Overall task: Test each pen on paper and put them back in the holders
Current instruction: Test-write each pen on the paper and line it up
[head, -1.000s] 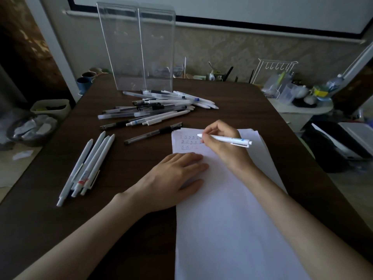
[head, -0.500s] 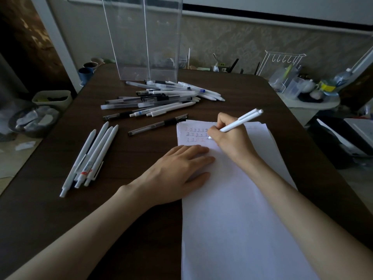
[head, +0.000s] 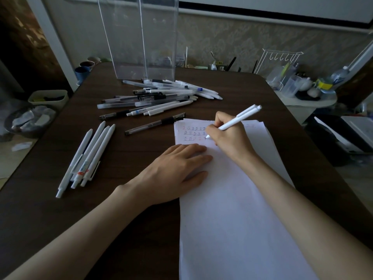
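Observation:
My right hand (head: 230,136) grips a white pen (head: 240,118) in a writing hold, its tip touching the white paper (head: 232,209) beside three rows of small written marks (head: 192,133). My left hand (head: 173,172) lies flat, fingers straight, pressing the paper's left edge. Two tall clear holders (head: 141,37) stand at the back of the dark table (head: 60,209). In front of them lies a loose pile of pens (head: 159,98). A black gel pen (head: 155,124) lies just left of the paper. Several white pens (head: 86,156) lie side by side at the left.
Blue cups (head: 82,72) stand at the table's back left corner. A white wire rack (head: 280,63) and clutter sit on a side surface at the right. Bins (head: 48,98) are on the floor at the left.
My right hand turned the pen from lying level over the paper to an upright writing hold, and its tip went down to the third row of marks. The left hand stayed put.

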Demonstrator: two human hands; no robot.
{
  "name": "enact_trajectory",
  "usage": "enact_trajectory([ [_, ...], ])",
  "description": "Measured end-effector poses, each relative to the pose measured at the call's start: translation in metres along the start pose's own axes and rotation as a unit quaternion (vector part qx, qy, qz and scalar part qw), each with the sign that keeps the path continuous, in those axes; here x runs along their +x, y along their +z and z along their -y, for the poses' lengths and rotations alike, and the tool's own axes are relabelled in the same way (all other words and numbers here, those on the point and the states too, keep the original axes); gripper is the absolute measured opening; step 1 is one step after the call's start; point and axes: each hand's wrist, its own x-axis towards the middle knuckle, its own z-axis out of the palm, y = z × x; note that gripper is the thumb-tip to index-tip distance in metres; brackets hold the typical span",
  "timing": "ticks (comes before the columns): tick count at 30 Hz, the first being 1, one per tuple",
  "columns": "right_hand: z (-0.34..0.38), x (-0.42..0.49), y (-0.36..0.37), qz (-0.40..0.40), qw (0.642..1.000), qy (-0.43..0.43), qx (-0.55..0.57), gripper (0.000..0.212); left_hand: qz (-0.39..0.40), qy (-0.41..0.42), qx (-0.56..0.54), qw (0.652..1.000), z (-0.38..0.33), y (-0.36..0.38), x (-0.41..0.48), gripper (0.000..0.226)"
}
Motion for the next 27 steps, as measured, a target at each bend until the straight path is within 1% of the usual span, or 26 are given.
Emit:
enact_trajectory([
  [2,0.001,-0.001,0.0,0.01,1.0,-0.002,-0.002,0.027,-0.002,0.002,-0.001,1.0,0.0,0.0,0.0,0.059],
  [6,0.002,-0.002,-0.001,0.017,1.0,0.009,0.007,0.03,-0.002,-0.001,-0.004,1.0,0.0,0.0,0.0,0.054],
  [10,0.002,-0.003,-0.001,0.025,1.0,0.01,0.008,0.026,-0.004,0.002,-0.006,1.0,0.001,0.001,0.001,0.056],
  [14,-0.001,0.0,0.001,-0.008,1.0,0.008,-0.002,0.033,-0.01,0.002,-0.013,1.0,0.001,0.001,0.001,0.057],
  [16,-0.001,-0.001,-0.001,-0.023,1.0,0.0,0.017,0.032,-0.017,0.002,-0.014,1.0,0.001,0.001,0.0,0.057],
  [18,0.001,-0.002,-0.003,-0.018,0.998,-0.013,0.065,0.032,-0.038,-0.008,-0.008,0.999,0.001,0.002,-0.001,0.056],
  [20,0.003,-0.004,-0.005,-0.002,0.996,-0.024,0.09,0.027,-0.074,-0.034,-0.006,0.997,0.001,0.0,0.0,0.058],
  [21,0.004,-0.005,-0.005,0.009,0.995,-0.033,0.091,0.022,-0.086,-0.056,-0.014,0.995,0.001,-0.002,0.0,0.062],
  [22,0.003,-0.005,-0.005,0.023,0.995,-0.045,0.082,0.014,-0.091,-0.076,-0.028,0.993,0.002,-0.004,0.0,0.067],
  [23,0.003,-0.006,-0.006,0.039,0.995,-0.058,0.073,0.01,-0.087,-0.091,-0.046,0.991,0.002,-0.006,0.001,0.075],
  [25,0.002,-0.006,-0.005,0.064,0.993,-0.076,0.056,0.028,-0.071,-0.099,-0.077,0.99,0.002,-0.009,0.0,0.085],
  [27,0.002,-0.006,-0.004,0.087,0.992,-0.085,0.045,0.038,-0.067,-0.081,-0.084,0.991,0.001,-0.01,0.0,0.086],
])
